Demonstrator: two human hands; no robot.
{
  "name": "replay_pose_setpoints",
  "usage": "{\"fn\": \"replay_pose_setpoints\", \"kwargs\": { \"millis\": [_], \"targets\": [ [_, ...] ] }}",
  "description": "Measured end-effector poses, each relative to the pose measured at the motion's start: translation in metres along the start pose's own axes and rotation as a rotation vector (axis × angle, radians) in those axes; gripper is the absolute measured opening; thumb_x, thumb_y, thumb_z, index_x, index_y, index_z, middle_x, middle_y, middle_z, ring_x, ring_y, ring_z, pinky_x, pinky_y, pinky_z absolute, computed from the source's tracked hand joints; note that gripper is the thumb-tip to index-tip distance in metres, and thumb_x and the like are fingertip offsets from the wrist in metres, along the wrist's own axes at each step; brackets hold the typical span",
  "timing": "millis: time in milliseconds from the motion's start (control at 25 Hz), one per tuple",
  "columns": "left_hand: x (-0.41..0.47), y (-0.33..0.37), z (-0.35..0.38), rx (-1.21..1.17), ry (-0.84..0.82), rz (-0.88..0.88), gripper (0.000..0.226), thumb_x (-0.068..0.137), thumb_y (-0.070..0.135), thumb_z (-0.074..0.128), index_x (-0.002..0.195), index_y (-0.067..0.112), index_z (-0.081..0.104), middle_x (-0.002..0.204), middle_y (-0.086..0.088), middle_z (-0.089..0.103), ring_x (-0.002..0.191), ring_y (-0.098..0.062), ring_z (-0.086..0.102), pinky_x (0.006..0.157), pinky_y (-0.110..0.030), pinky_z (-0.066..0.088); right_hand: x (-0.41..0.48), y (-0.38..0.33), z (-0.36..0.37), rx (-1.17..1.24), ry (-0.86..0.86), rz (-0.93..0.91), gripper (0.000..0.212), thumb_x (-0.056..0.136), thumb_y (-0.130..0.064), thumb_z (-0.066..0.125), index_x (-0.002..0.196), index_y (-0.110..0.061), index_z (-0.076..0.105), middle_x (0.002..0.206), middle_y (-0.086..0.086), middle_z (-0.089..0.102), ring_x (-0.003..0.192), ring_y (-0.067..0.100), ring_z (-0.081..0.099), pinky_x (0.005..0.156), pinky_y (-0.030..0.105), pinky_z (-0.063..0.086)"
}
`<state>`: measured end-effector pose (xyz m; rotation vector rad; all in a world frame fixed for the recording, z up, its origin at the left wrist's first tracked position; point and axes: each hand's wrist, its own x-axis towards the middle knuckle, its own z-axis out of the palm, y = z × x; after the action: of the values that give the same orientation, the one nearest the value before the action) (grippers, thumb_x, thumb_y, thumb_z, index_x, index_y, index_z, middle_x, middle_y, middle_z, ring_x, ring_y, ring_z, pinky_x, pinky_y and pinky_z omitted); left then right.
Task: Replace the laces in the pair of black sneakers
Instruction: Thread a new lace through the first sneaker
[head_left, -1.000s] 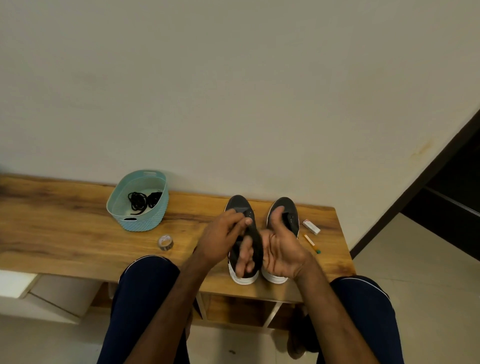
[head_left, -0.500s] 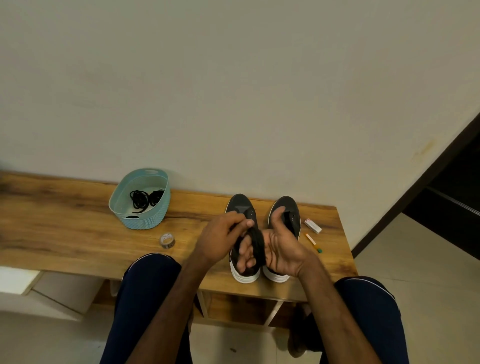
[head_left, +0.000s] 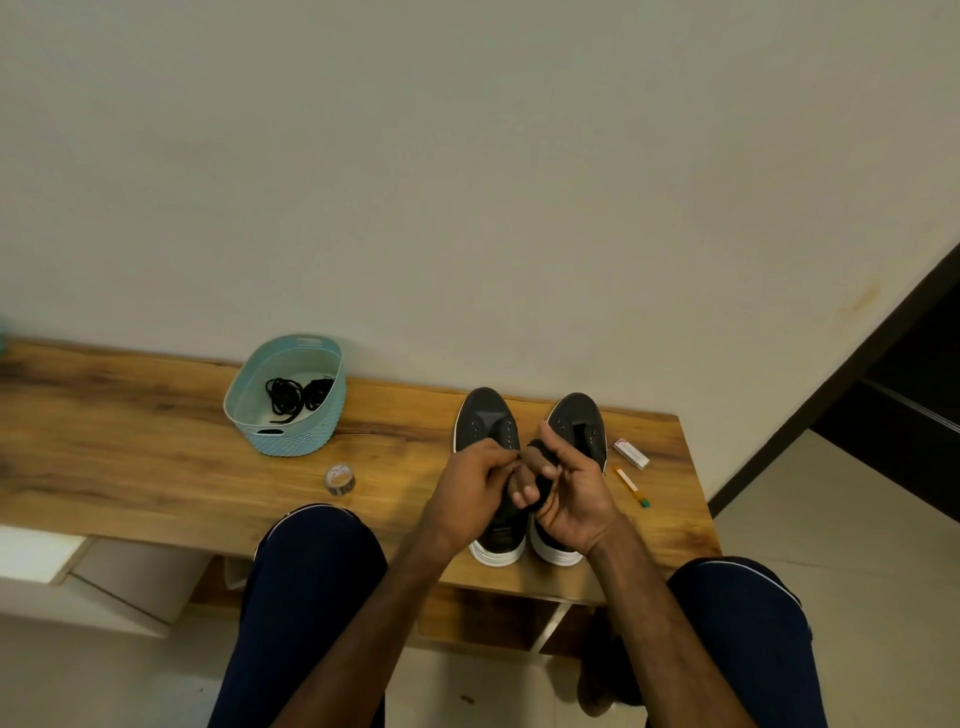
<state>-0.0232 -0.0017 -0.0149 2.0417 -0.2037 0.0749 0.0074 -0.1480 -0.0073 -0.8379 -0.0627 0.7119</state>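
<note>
Wood bench (head_left: 156, 467) by the wall holds two black sneakers (head_left: 485, 415). Over them my right hand (head_left: 576, 493) grips a bunched black lace (head_left: 543, 488). My left hand (head_left: 470, 483) pinches a bit of it.

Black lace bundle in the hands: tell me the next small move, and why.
Probably draw one end free of the lace bundle. The left hand pinches at it, the right hand holds it wound, and the black sneaker behind shows empty eyelets.
</note>
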Motion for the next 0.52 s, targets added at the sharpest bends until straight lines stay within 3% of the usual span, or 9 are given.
{"fn": "replay_pose_setpoints", "kwargs": {
  "millis": [160,280,400,520],
  "targets": [
    [0.0014,0.0035,-0.0061,-0.152,-0.153,-0.1,0.021,0.102,0.011,0.048,0.1,0.007,0.069,0.103,-0.007,0.061,0.079,-0.001,0.056,0.064,-0.012,0.044,-0.0078,-0.0022,0.0046,0.042,0.016,-0.011,0.078,0.101,-0.053,0.023,0.038,-0.012,0.041,0.035,0.011,0.042,0.036,0.023,0.05,0.049,0.027,0.05],
    [-0.001,0.0073,-0.0092,-0.106,-0.114,-0.02,0.019,0.1,0.014,0.053,0.092,0.018,0.07,0.098,-0.006,0.062,0.083,-0.007,0.06,0.073,-0.021,0.049,-0.0096,-0.0032,0.006,0.001,0.012,-0.007,0.08,0.099,-0.058,0.022,0.036,-0.013,0.04,0.033,0.01,0.042,0.035,0.023,0.051,0.049,0.025,0.05],
    [0.0023,0.0015,-0.0083,0.038,-0.033,0.027,0.022,0.101,0.019,0.051,0.087,0.033,0.061,0.088,0.007,0.057,0.082,-0.01,0.058,0.079,-0.032,0.05,-0.006,-0.001,0.0056,-0.02,-0.061,-0.016,0.076,0.097,-0.059,0.02,0.042,-0.015,0.047,0.045,0.014,0.055,0.051,0.025,0.061,0.063,0.027,0.053],
    [-0.0005,0.0054,-0.0014,-0.25,-0.016,-0.009,0.024,0.103,0.019,0.04,0.084,0.026,0.053,0.079,0.007,0.05,0.073,-0.01,0.051,0.07,-0.033,0.047,-0.0022,-0.0069,0.0035,0.086,-0.238,0.014,0.066,0.099,-0.056,0.027,0.065,-0.012,0.062,0.074,0.017,0.071,0.078,0.025,0.07,0.08,0.028,0.056]
  ]
}}
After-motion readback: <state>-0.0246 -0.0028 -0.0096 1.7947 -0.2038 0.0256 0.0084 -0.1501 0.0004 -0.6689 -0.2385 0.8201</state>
